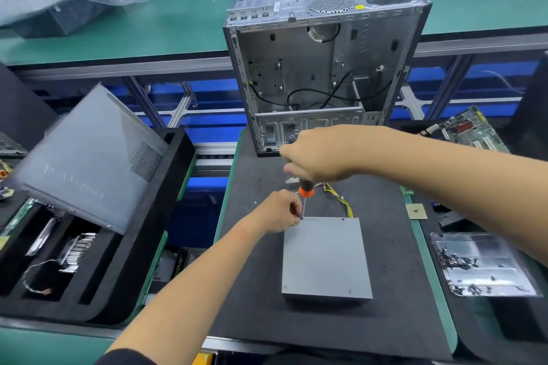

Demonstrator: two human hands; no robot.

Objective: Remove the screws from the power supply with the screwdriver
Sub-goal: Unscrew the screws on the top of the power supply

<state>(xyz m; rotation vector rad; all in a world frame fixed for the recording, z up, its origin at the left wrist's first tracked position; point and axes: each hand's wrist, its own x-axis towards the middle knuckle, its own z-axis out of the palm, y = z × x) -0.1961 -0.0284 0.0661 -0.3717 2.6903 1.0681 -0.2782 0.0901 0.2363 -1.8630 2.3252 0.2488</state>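
Note:
A grey power supply (326,258) lies flat on the black mat (385,320), yellow and black wires (345,204) trailing from its far edge. My right hand (318,154) grips the black and orange handle of a screwdriver (305,191) held upright. Its tip sits at the box's far left corner. My left hand (280,212) pinches the thin shaft just above that corner. Small screws (350,291) show along the near edge of the box's top.
An empty computer case (323,68) stands behind the mat. A clear tray (486,264) holding several loose screws sits at the right, a circuit board (471,130) beyond it. At the left, a grey side panel (92,157) leans over a black foam tray (98,275) of parts.

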